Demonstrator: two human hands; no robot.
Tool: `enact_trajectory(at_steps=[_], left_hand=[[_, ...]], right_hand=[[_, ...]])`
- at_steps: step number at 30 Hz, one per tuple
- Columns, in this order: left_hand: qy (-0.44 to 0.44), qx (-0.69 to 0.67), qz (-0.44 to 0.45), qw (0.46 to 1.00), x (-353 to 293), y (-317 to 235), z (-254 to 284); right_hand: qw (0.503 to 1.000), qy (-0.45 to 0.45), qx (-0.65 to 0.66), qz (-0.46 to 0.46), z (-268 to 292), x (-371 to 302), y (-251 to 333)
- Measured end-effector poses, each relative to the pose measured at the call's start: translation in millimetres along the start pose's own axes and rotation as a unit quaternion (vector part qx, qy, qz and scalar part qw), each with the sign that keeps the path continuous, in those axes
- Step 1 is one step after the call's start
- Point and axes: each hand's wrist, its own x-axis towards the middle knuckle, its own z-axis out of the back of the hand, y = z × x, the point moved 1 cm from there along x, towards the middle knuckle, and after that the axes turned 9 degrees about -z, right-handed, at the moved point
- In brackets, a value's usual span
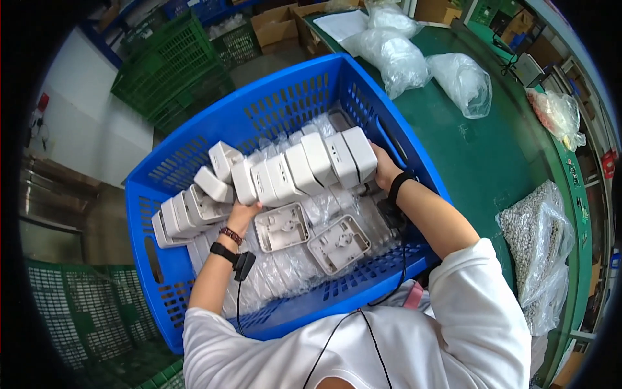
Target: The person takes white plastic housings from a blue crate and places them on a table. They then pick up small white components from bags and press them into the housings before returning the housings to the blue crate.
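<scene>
Head view, looking down into a blue crate (146,223). Left hand (243,217) closed on the left end of a row of white housings (301,168), fingers at the lower edge of the end piece. Right hand (383,167) clasping the right end, most fingers hidden behind the last piece. Row pinched between both, running up to the right across the middle of the crate. Cannot tell if lifted or resting on the plastic wrap (272,279) below.

Near side of row: two open housings (282,228), hollow side up, lying apart from the row on the wrap. Left of row: tilted housing (214,185), another leaning just above it, plus a short stack (172,217) against the left crate wall.

On the wrists: bead bracelet (231,235) and black strap (223,251) on the left, black strap on the right, thin dark cables trailing down toward the white shirt (479,292).

Right of crate: green tabletop (447,146), carrying clear bags (395,61) at the far end and a bag of small parts (532,240) nearer. Upper left: green crates (165,74), piled, with a cardboard box (275,27) beside. More green crates at lower left, blurred toward the rim.
</scene>
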Motion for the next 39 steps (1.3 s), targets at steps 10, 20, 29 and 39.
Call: enact_trajectory(at_steps=[10,20,29,39], left_hand=[[0.005,-0.001,-0.038,0.999,3.6,-11.0,-0.3],[-0.005,0.245,-0.125,0.961,24.5,-86.6,25.5],[-0.02,0.126,-0.321,0.938,1.0,-229.7,-15.2],[0.198,0.235,-0.319,0.896,-22.8,-260.9,-251.6]], right_hand=[[0.999,-0.014,-0.019,0.022,-34.5,-67.4,36.4],[0.978,0.026,-0.046,0.204,-71.6,-152.8,106.2],[0.87,0.252,0.052,0.42,-20.7,-237.8,137.0],[0.856,-0.093,0.225,0.456,137.2,-401.0,17.9]])
